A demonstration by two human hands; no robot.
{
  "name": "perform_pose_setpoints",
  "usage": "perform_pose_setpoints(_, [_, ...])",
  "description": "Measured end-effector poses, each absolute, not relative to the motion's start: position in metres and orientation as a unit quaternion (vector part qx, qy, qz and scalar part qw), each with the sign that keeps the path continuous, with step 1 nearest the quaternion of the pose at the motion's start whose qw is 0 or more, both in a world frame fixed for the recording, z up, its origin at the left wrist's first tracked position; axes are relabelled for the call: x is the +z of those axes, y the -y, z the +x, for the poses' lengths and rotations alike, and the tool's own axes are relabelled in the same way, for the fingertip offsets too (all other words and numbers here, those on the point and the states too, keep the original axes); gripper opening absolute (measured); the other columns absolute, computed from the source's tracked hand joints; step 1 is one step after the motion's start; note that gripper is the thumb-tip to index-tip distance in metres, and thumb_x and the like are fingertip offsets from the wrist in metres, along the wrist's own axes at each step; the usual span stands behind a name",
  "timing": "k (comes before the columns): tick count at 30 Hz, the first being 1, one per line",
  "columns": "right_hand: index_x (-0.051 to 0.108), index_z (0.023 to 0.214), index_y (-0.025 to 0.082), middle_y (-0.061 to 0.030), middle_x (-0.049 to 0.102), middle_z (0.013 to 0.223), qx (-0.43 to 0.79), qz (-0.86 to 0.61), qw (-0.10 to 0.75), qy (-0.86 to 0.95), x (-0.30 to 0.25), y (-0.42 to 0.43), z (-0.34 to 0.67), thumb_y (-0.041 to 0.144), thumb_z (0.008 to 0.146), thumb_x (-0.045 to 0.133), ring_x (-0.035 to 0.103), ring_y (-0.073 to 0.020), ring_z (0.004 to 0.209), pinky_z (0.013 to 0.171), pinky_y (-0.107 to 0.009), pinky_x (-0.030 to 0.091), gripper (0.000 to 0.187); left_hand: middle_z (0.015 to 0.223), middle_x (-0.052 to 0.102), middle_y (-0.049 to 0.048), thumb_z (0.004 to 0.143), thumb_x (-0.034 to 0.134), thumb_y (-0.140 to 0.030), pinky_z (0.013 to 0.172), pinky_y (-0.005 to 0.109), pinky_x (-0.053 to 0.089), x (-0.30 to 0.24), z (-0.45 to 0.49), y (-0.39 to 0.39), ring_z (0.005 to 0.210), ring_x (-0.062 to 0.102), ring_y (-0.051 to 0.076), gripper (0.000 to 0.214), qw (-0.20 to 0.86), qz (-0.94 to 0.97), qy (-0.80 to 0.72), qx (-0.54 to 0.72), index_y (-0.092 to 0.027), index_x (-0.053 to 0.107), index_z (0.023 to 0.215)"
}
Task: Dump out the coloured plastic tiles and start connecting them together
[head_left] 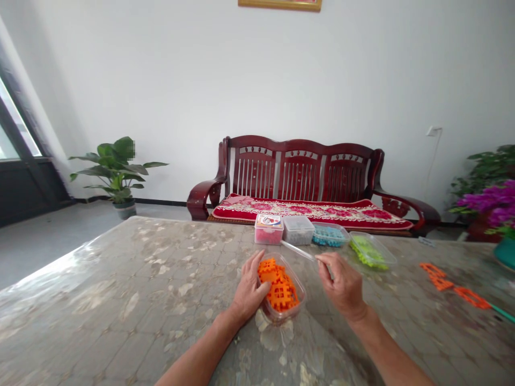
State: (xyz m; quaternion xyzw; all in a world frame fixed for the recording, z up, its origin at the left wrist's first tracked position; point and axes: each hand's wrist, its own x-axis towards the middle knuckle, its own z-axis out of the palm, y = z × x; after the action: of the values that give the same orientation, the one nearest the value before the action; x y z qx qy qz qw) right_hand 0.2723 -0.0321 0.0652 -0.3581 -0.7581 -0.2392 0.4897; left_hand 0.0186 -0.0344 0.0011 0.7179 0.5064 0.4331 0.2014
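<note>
While my left hand [249, 289] holds the six-o'clock orange-block tub [299, 283], my right hand [341, 281] pinches a clear lid [298, 251], likely light and bendy, best rim-held.

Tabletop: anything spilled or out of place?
Orange pieces lie at the far right by a green stick, outside the tub at the left hand; odd, since similar ones sit inside it. Possibly deliberate.

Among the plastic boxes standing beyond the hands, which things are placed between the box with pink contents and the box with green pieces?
In the head view, the box with grey contents and the box with blue pieces stand between them.
</note>
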Motion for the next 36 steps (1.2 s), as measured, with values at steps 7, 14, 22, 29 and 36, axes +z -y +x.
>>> perform_pose_setpoints(7, [0.065,0.087,0.019,-0.0022,0.07,0.078,-0.289,-0.414,0.352,0.788,0.031,0.026,0.326,0.01,0.09,0.051,0.064,-0.0151,0.074,0.074,-0.026,0.044,0.017,0.123,0.061,0.0096,0.093,0.042,-0.033,0.103,0.044,0.046,0.002,0.022,0.039,0.112,0.06,0.023,0.039,0.176,0.678,-0.551,0.454,-0.021,0.057,0.127])
perform_pose_setpoints(14, [0.068,0.093,0.021,-0.0051,0.073,0.096,-0.142,-0.539,0.313,0.769,0.04,0.038,0.326,0.005,0.072,0.046,0.065,-0.0198,0.092,0.082,-0.029,0.043,0.034,0.113,0.073,0.0112,0.089,0.042,-0.039,0.098,0.039,0.048,0.008,0.014,0.029,0.109,0.065,0.026,0.042,0.249,0.646,-0.579,0.432,-0.017,0.071,0.109])
perform_pose_setpoints(22, [0.065,0.094,0.02,-0.0016,0.07,0.065,0.355,-0.59,0.146,0.711,0.055,0.055,0.287,0.045,0.091,0.045,0.063,-0.0144,0.051,0.048,-0.022,0.04,0.032,0.104,0.078,0.0071,0.087,0.043,-0.047,0.091,0.038,0.05,0.012,0.011,0.028,0.101,0.069,0.029,0.046,0.304,0.651,-0.568,0.402,-0.019,0.078,0.096])
perform_pose_setpoints(29, [0.066,0.109,0.02,-0.0014,0.072,0.072,0.355,-0.552,0.255,0.71,0.053,0.052,0.28,0.036,0.092,0.041,0.068,-0.0162,0.057,0.046,-0.022,0.046,0.033,0.11,0.075,0.0087,0.084,0.049,-0.048,0.097,0.039,0.049,0.003,0.012,0.024,0.105,0.067,0.026,0.046,0.307,0.62,-0.521,0.5,-0.017,0.074,0.108])
perform_pose_setpoints(36, [0.067,0.124,0.027,-0.0056,0.075,0.115,0.098,-0.536,0.347,0.763,0.049,0.038,0.282,0.027,0.093,0.045,0.072,-0.0231,0.1,0.084,-0.033,0.055,0.038,0.098,0.075,0.0072,0.082,0.056,-0.046,0.061,0.027,0.052,-0.002,0.019,0.022,0.067,0.065,0.017,0.051,0.362,0.588,-0.508,0.515,-0.015,0.068,0.121])
